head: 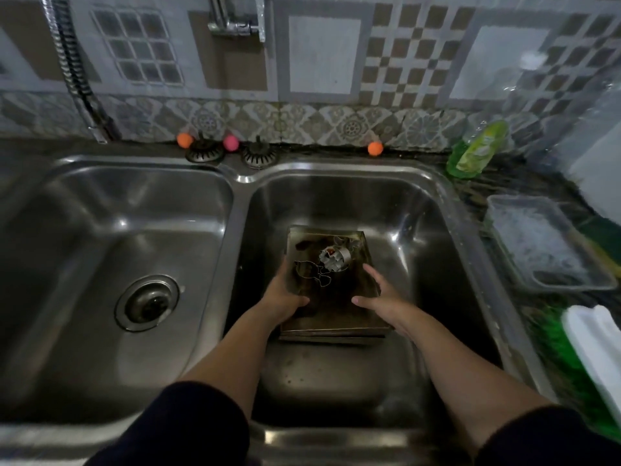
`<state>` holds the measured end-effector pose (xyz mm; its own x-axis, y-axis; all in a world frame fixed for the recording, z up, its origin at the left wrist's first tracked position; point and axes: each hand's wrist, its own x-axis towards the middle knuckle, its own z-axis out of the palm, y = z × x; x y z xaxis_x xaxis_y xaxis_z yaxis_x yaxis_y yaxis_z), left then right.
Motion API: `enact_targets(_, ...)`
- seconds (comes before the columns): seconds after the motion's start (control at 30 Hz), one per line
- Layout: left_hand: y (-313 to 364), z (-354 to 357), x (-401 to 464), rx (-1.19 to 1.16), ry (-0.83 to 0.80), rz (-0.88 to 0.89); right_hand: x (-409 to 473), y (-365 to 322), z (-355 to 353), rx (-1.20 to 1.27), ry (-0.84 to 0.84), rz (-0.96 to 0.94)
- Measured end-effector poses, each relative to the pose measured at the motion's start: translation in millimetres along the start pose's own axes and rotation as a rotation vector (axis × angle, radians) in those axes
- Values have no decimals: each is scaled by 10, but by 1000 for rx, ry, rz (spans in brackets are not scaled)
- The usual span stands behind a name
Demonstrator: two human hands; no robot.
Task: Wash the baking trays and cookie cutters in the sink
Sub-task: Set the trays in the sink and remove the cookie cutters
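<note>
A double stainless steel sink (242, 178) is observed, set into a dark counter against a patterned tiled wall. The baking trays (331, 299), dark and stained, are located in the right basin, stacked and held slightly tilted above the basin floor. At least two tray edges are visible at the near side of the stack. The cookie cutters (334, 258) rest on the top tray toward its far end: a cluster of metal shapes, with a flat outline cutter (307, 272) lying just beside it on the left.

The left hand (285, 294) grips the left edge of the stack, the thumb laid over the top surface and the fingers curled beneath, out of sight. The right hand (378, 294) is placed at the right edge, the thumb extended inward over the tray surface and the fingers held together along the side; whether they curl beneath cannot be told. Dark sleeves are seen at both forearms.

The left basin holds only a drain strainer (148, 302). A green detergent bottle (477, 151) lies on the counter to the right, with a clear plastic container (544, 243) nearer. Two loose strainer plugs (205, 153) and three small coloured balls (375, 148) sit along the back ledge. A tap (235, 18) is mounted on the wall above.
</note>
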<state>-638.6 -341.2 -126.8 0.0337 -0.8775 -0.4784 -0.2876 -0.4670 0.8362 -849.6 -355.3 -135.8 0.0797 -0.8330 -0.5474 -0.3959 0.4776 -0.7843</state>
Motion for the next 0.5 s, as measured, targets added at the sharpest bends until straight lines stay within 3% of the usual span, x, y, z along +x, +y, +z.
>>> enact_targets(0.37,-98,99,272,155,92,-35,312,124,118,-77,16,15)
enact_targets(0.5,-80,88,299,389,65,24,306,117,97,-146,-9,-20)
